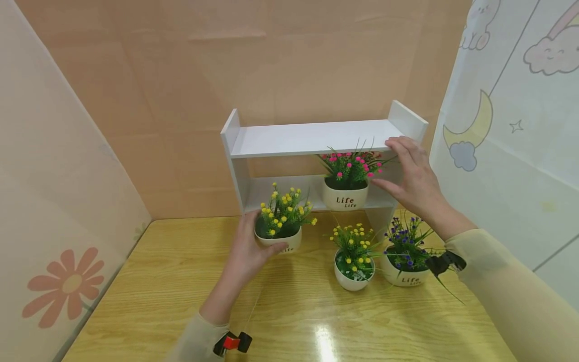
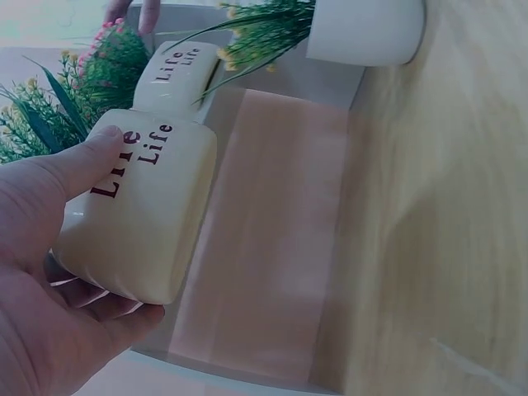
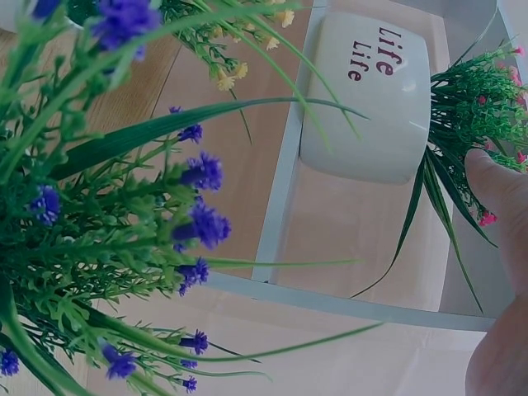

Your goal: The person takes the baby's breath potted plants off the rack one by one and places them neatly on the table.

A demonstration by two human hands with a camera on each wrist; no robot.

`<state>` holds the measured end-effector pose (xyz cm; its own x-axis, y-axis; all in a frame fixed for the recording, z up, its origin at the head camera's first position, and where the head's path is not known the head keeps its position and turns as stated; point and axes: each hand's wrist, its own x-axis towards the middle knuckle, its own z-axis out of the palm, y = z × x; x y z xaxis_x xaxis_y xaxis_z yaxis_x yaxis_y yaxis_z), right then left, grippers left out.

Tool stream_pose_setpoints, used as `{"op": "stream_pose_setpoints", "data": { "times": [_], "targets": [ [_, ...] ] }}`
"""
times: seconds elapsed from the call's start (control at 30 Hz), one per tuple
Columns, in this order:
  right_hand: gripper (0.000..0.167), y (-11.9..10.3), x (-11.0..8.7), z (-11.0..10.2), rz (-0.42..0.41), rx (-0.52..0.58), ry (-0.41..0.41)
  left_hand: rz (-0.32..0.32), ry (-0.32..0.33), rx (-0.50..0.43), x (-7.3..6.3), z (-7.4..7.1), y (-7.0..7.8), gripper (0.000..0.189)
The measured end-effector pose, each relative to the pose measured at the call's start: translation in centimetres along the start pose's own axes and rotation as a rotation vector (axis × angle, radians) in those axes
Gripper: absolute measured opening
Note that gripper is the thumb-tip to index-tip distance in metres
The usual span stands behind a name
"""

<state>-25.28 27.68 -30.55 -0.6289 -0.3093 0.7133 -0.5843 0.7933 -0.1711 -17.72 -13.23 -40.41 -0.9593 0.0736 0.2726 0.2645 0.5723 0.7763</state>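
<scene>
My left hand [image 1: 246, 251] grips a cream pot [image 2: 153, 214] with yellow flowers and "Life" lettering, thumb across its front and fingers beneath. It is held in front of the lower left of a white two-tier shelf [image 1: 312, 137]. On the shelf's lower board, towards the right, stands a similar pot [image 1: 346, 197] with pink flowers. My right hand [image 1: 416, 176] reaches up beside it: the fingertips rest at the front edge of the upper board, and the thumb points down by the pink flowers. Those fingers are extended and spread from the thumb, wrapped round nothing.
A small round white pot [image 1: 355, 284] with yellow flowers and a cream pot [image 1: 405, 278] with purple flowers stand on the wooden table [image 1: 181, 281], right of centre. The purple plant's long leaves reach my right wrist. Printed cloth walls [image 1: 511, 166] close both sides.
</scene>
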Motion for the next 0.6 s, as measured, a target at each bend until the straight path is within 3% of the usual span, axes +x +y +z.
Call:
{"op": "stream_pose_setpoints", "data": {
  "times": [0.17, 0.6],
  "targets": [
    [0.097, -0.1, 0.0, 0.0, 0.005, -0.007, -0.004, -0.037, -0.015, 0.004, -0.7, 0.8, -0.6, 0.112],
    [0.097, -0.1, 0.0, 0.1, 0.01, -0.001, -0.004, -0.039, -0.043, 0.0, -2.4, 3.1, -2.3, 0.106]
  ]
}}
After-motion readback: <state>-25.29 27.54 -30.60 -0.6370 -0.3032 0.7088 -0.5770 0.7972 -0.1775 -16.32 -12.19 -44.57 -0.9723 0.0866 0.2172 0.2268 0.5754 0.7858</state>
